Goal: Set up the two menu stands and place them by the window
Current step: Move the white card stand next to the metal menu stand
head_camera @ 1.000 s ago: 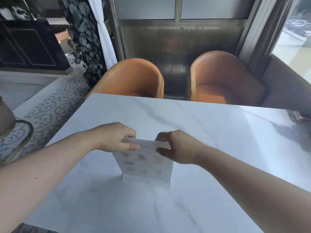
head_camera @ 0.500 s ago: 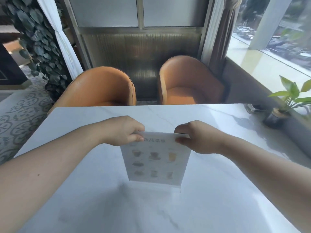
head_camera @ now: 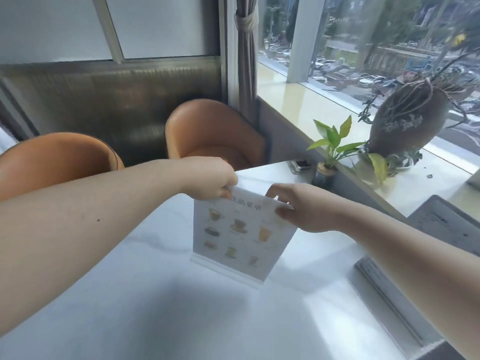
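Both hands, left hand (head_camera: pixel 213 181) and right hand (head_camera: pixel 309 210), had fingers pinched on the top edge of one menu stand (head_camera: pixel 237 236), upright over the desk (head_camera: pixel 161 302), short of the window (head_camera: pixel 376 42); second stand unseen, placement pending.

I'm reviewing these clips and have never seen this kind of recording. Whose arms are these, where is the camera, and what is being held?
No machine here: a person wears a wide-angle camera on the head, looking down at their own bare arms. The left hand and right hand pinch the top corners of an upright clear menu stand with drink pictures, above the white marble table. Near the window stand a small leafy potted plant and a brown vase. Two orange chairs face the table.
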